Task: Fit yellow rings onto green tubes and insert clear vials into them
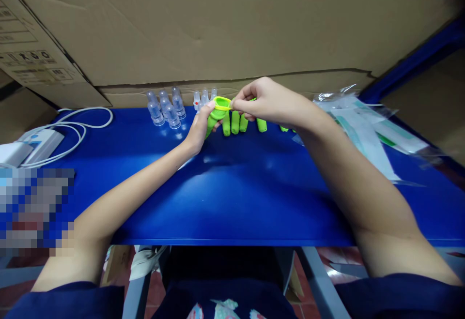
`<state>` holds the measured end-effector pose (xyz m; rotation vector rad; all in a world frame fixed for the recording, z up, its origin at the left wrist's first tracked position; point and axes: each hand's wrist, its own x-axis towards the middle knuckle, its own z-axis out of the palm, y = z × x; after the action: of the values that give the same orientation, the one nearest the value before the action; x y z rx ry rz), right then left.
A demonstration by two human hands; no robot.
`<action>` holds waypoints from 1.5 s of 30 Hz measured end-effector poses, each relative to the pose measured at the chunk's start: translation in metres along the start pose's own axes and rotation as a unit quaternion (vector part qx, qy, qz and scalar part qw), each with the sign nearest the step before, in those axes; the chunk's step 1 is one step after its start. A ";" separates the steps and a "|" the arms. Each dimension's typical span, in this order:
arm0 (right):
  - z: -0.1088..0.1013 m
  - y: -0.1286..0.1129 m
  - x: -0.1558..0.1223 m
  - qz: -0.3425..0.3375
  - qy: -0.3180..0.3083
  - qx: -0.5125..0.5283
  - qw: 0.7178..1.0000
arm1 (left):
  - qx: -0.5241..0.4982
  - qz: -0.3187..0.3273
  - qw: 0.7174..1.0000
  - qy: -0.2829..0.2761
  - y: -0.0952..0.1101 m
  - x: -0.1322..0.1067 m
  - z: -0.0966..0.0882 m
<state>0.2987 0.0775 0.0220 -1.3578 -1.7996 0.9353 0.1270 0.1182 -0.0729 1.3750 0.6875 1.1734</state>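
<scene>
My left hand (199, 126) is closed round a green plastic tube (215, 115) with a yellow-green rim, holding it tilted above the blue table (232, 188). My right hand (263, 100) pinches the tube's rim from the right side. Right behind the hands, several more green tubes (235, 122) stand in a row on the table. To the left of them stand several clear plastic vials (165, 108), and a few smaller clear pieces with white tips (203, 97) are just behind the held tube.
A cardboard wall (225, 28) closes off the back of the table. Clear plastic bags with printed sheets (366, 125) lie at the right. A white device with a coiled cable (43, 140) sits at the left edge. A blurred patch covers the near left corner.
</scene>
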 end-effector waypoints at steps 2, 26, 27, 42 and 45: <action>0.004 0.000 0.002 0.003 -0.008 0.009 1.000 | -0.008 0.010 1.000 -0.002 -0.001 0.001 -0.002; 0.036 0.013 0.017 0.011 0.000 0.130 0.991 | -0.021 0.003 1.000 -0.009 -0.005 0.002 -0.010; 0.037 0.014 0.017 0.005 0.015 0.126 0.992 | -0.013 0.005 1.000 -0.008 -0.005 0.002 -0.010; 0.034 0.005 0.014 -0.012 0.074 0.115 0.991 | 0.072 0.012 0.997 0.014 -0.003 -0.001 -0.011; 0.035 0.006 0.015 -0.023 0.077 0.122 0.989 | 0.075 0.020 0.997 0.004 -0.006 0.001 -0.015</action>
<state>0.2686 0.0880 0.0006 -1.1956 -1.5403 0.9634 0.1146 0.1259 -0.0805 1.5172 0.7687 1.1784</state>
